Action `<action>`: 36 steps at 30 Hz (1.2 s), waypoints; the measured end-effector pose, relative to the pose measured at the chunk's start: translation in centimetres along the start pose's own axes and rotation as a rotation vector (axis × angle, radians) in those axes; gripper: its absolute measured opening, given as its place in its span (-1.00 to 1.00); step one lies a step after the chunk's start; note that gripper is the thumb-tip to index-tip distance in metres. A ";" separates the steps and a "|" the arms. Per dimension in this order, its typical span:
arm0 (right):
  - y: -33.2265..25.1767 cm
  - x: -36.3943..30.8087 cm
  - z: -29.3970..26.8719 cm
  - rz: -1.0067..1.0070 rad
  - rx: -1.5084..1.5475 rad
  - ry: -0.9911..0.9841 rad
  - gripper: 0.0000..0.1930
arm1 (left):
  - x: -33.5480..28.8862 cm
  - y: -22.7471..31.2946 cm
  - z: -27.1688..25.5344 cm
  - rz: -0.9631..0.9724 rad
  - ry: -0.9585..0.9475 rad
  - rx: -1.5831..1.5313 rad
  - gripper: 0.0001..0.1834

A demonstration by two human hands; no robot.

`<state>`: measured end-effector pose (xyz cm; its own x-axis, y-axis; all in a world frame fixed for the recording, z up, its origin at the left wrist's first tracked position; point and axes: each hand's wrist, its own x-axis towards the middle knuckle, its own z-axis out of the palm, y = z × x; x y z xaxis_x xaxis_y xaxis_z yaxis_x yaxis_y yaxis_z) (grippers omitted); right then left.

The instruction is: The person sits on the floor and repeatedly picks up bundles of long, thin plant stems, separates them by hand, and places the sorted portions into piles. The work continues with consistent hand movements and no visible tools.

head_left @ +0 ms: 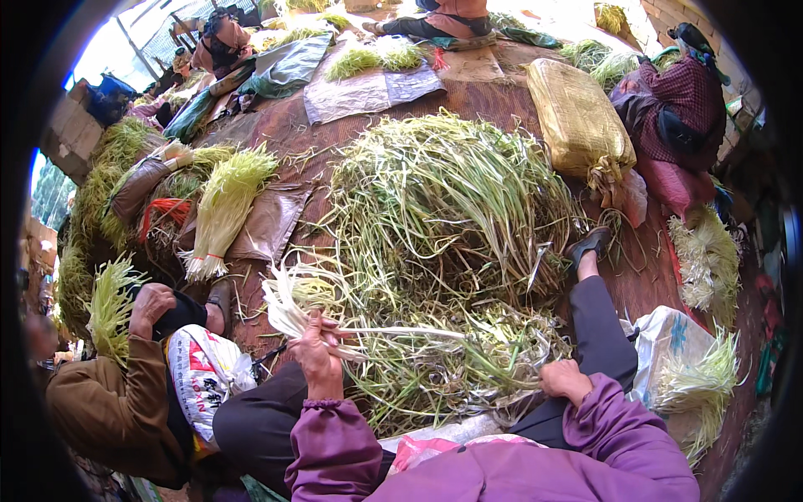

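Observation:
My left hand (318,350) is closed around a bunch of pale stalks (287,308), white at the ends, which look like blanched garlic shoots. One long white stalk (410,332) sticks out from it to the right. My right hand (565,380) lies by my right thigh, fingers curled down at the edge of the loose trimmings; what they hold, if anything, is hidden. Green and yellowish trimmings (452,360) cover the space between my legs. Just beyond them rises a big heap of long green stalks (452,192).
Tied pale bundles (227,209) lie at the left, near a co-worker's hand (152,308) holding another bundle (113,309). A stuffed yellow woven sack (577,117) stands at the far right. More pale stalks (694,381) rest on a white sack (657,343) at my right. Other people sit farther back.

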<state>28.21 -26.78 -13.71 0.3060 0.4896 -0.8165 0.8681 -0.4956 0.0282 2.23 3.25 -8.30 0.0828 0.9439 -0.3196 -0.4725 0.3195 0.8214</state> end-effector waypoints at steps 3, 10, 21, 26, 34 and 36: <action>-0.9 -1.3 -6.1 -0.336 0.411 0.228 -0.52 | -0.8 -1.2 0.0 0.043 -0.069 0.119 -0.88; -12.6 -2.8 -8.4 -0.728 0.772 0.006 -0.63 | -2.3 -2.7 1.1 -0.229 -0.146 -0.036 -0.79; -12.2 10.0 -11.3 -0.612 0.479 0.184 -0.47 | -5.1 -3.7 2.4 -0.233 -0.106 0.148 -0.86; -9.7 22.1 -16.6 -0.262 0.331 0.783 -0.79 | -2.6 -2.4 1.9 -0.228 -0.067 -0.012 -0.82; -11.1 20.0 -15.6 -0.473 0.184 0.841 -0.91 | -2.6 -6.1 0.5 -0.476 0.018 0.085 -0.81; -12.2 15.6 -13.8 -0.642 0.194 0.819 -0.83 | -3.0 -6.6 1.2 -0.418 -0.008 0.168 -0.76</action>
<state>27.80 -3.26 -18.83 0.0451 0.9990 -0.0058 0.9053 -0.0433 -0.4225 6.15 -1.59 -12.21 0.2436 0.7311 -0.6373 -0.2478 0.6822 0.6880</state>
